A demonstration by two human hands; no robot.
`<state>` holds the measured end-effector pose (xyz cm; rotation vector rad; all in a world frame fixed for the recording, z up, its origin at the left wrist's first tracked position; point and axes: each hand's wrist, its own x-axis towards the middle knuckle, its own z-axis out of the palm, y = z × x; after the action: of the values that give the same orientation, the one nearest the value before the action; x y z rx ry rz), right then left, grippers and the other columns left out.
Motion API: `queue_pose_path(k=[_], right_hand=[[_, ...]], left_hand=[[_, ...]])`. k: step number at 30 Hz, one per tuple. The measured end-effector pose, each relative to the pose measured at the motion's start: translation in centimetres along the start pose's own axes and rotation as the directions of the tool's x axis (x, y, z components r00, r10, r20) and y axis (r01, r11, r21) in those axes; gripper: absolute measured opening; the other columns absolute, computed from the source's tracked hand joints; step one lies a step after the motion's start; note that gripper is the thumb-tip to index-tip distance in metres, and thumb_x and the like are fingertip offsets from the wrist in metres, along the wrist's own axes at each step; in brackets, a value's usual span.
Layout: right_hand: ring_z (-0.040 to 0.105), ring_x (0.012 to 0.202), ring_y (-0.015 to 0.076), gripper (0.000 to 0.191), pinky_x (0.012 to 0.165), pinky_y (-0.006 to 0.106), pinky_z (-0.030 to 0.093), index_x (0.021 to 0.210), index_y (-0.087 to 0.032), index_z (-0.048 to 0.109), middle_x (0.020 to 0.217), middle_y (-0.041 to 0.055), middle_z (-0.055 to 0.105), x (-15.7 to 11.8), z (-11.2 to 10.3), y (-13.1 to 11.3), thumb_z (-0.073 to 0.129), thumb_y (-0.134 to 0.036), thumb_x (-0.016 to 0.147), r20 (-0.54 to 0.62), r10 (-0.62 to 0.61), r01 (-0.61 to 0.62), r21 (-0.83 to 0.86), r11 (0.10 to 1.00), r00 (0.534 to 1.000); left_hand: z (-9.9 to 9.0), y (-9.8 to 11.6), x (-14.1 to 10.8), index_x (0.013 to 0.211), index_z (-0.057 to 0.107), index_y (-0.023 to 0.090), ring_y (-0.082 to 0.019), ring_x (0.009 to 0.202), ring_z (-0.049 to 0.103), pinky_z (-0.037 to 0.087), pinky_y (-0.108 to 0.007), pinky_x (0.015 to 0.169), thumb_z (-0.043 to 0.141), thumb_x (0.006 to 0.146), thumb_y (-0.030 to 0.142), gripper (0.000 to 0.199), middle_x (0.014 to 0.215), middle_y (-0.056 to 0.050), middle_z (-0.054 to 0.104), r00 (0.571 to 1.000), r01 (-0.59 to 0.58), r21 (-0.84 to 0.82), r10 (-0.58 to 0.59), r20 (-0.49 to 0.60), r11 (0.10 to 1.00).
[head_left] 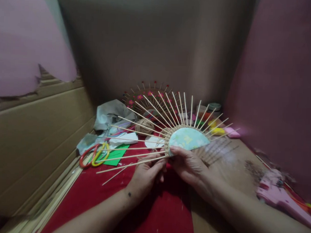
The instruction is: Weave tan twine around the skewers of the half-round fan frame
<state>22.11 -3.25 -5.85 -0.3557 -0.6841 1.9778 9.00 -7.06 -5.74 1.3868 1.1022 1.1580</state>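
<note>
Between my hands, above the table, is a half-round fan frame [189, 139] with a pale blue patterned fabric centre. Thin wooden sticks spread outward from its curved edge, where a band of tan twine [167, 144] is woven between them. My right hand [188, 165] grips the fan's lower edge, thumb on the fabric. My left hand [150, 170] is closed at the left end of the woven band, by the lowest stick; its fingertips pinch there, partly hidden. A ball of twine [144, 126] lies behind the sticks.
Scissors with red and yellow handles [101, 155] and green paper [117, 155] lie left on the red cloth [111, 210]. A finished-looking fan with pink flowers [140, 97] stands behind. A pink glue gun [280, 195] rests at right. Cardboard [37, 153] walls the left side.
</note>
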Motion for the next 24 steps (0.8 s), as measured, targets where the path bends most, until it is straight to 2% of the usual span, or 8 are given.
queue_pose_path(k=[2,4,7,9,10,15,20,24], right_hand=[[0.053,0.065,0.0148,0.007,0.076,0.03,0.042,0.067,-0.011,0.066,0.064,0.0033,0.063,0.0,0.0,-0.1,0.059,-0.01,0.066,-0.027,-0.001,0.001,-0.001,1.0,1.0],[0.053,0.065,0.0147,0.01,0.076,0.03,0.042,0.069,-0.011,0.067,0.064,0.0029,0.064,0.0,0.1,-0.2,0.058,-0.007,0.065,-0.04,-0.006,0.007,0.017,1.0,0.999],[0.054,0.065,0.0145,0.015,0.075,0.03,0.043,0.074,-0.011,0.068,0.067,0.0034,0.065,0.1,0.2,-0.4,0.056,-0.004,0.066,-0.009,-0.019,0.019,0.062,0.998,1.0],[0.054,0.065,0.0142,0.016,0.073,0.03,0.044,0.076,-0.01,0.068,0.069,0.0042,0.066,0.1,0.2,-0.6,0.056,-0.004,0.067,-0.011,-0.016,0.017,0.07,0.997,1.0],[0.054,0.064,0.014,0.015,0.073,0.03,0.044,0.076,-0.01,0.068,0.069,0.0046,0.067,0.1,0.2,-0.7,0.056,-0.005,0.067,-0.027,-0.008,0.009,0.063,0.998,1.0],[0.055,0.06,0.0135,0.01,0.072,0.031,0.045,0.075,-0.011,0.066,0.068,0.0044,0.066,0.0,-0.2,-0.8,0.059,-0.009,0.069,-0.059,0.101,-0.097,0.072,0.993,0.993],[0.057,0.057,0.0151,0.007,0.073,0.037,0.045,0.075,-0.012,0.064,0.063,0.0049,0.065,-0.2,-0.4,-0.5,0.06,-0.014,0.07,-0.046,0.239,-0.235,0.071,0.969,0.97],[0.059,0.061,0.0155,0.007,0.075,0.035,0.046,0.075,-0.01,0.064,0.066,0.0064,0.066,-0.1,-0.4,-0.4,0.06,-0.011,0.069,-0.059,0.174,-0.171,0.06,0.983,0.983]], left_hand=[[-0.3,-0.1,0.2,0.084,0.064,0.013,-0.006,0.04,0.041,0.033,-0.019,0.04,0.055,0.08,0.033,0.022,0.052,0.002,0.051,1.0,-0.02,0.048,0.02,0.018,0.999],[-0.8,-0.1,0.4,0.092,0.067,0.015,-0.008,0.042,0.043,0.036,-0.02,0.042,0.056,0.08,0.033,0.024,0.052,0.002,0.053,0.998,-0.053,0.104,0.051,0.023,0.993],[-1.7,0.0,0.9,0.096,0.068,0.019,-0.013,0.068,0.059,0.047,-0.024,0.065,0.058,0.078,0.03,0.023,0.077,-0.003,0.067,0.987,-0.156,0.213,0.158,0.01,0.964],[-2.3,0.1,1.3,0.089,0.07,0.019,-0.017,0.085,0.06,0.046,-0.027,0.079,0.059,0.077,0.029,0.019,0.091,-0.005,0.068,0.975,-0.211,0.28,0.22,0.0,0.936],[-2.6,0.1,1.5,0.086,0.07,0.019,-0.018,0.087,0.06,0.045,-0.028,0.081,0.059,0.077,0.03,0.018,0.092,-0.005,0.068,0.971,-0.222,0.309,0.238,-0.017,0.925],[-3.5,-0.1,2.0,0.083,0.07,0.02,-0.019,0.084,0.06,0.045,-0.03,0.079,0.059,0.076,0.031,0.017,0.088,-0.004,0.068,0.97,-0.185,0.418,0.235,-0.07,0.889],[-3.3,0.4,1.8,0.083,0.069,0.019,-0.019,0.084,0.06,0.045,-0.028,0.078,0.059,0.076,0.03,0.017,0.089,-0.005,0.068,0.986,-0.153,0.315,0.168,-0.021,0.937],[-3.1,0.7,1.9,0.078,0.069,0.018,-0.018,0.079,0.06,0.045,-0.027,0.073,0.062,0.072,0.03,0.014,0.085,-0.004,0.068,0.99,-0.105,0.262,0.126,-0.065,0.959]])
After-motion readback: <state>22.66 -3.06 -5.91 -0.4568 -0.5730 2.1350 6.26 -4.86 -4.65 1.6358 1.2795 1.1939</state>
